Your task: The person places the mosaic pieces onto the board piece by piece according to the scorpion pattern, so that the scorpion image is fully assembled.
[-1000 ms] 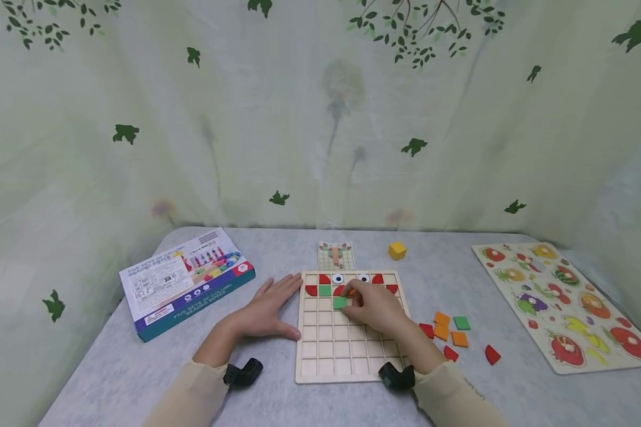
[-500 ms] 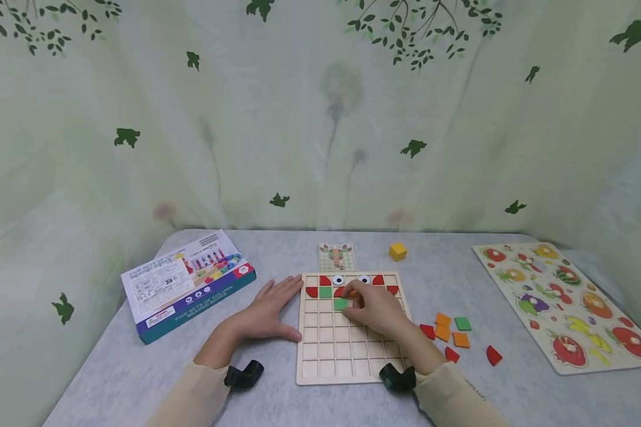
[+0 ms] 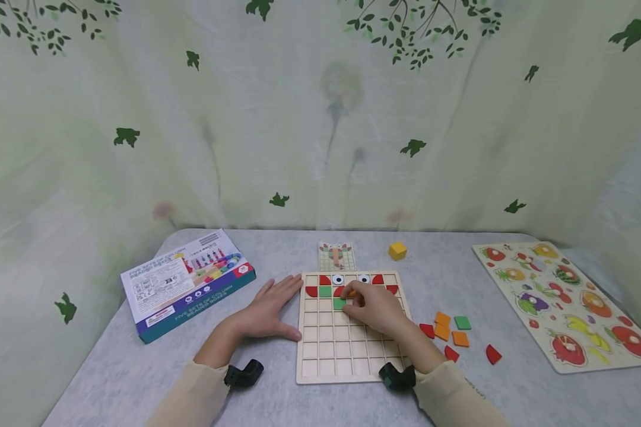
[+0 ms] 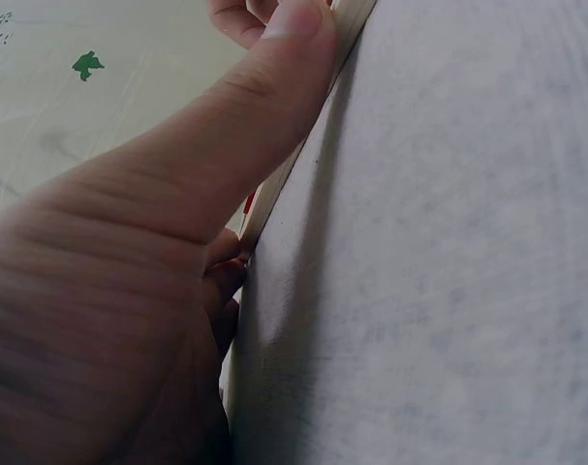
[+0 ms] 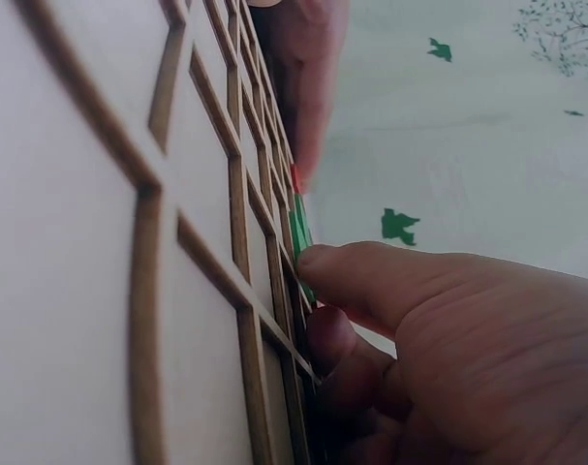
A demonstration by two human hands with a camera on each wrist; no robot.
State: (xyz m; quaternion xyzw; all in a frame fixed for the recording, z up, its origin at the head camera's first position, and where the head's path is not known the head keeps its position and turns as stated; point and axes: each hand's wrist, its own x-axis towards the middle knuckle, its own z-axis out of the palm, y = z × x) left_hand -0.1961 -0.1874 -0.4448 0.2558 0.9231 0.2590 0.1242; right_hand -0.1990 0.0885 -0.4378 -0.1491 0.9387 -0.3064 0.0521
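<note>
A wooden grid board (image 3: 324,351) lies flat on the table. In its upper rows sit red quarter-round tiles, two eye tiles (image 3: 338,279) and green square tiles (image 3: 325,291). My left hand (image 3: 264,309) rests along the board's left edge, fingers extended, the thumb touching the edge lower down. My right hand (image 3: 378,308) is over the upper middle cells, thumb and fingertips pinching an orange tile (image 3: 354,293) that is mostly hidden by the hand. In the right wrist view, the thumb tip is beside a green tile (image 5: 299,225) on the board.
Loose orange, red and green tiles (image 3: 460,339) lie right of the board. Behind it are a pattern card (image 3: 328,256) and a yellow cube (image 3: 397,251). A box (image 3: 192,284) stands at left, a fruit puzzle board (image 3: 523,284) at right.
</note>
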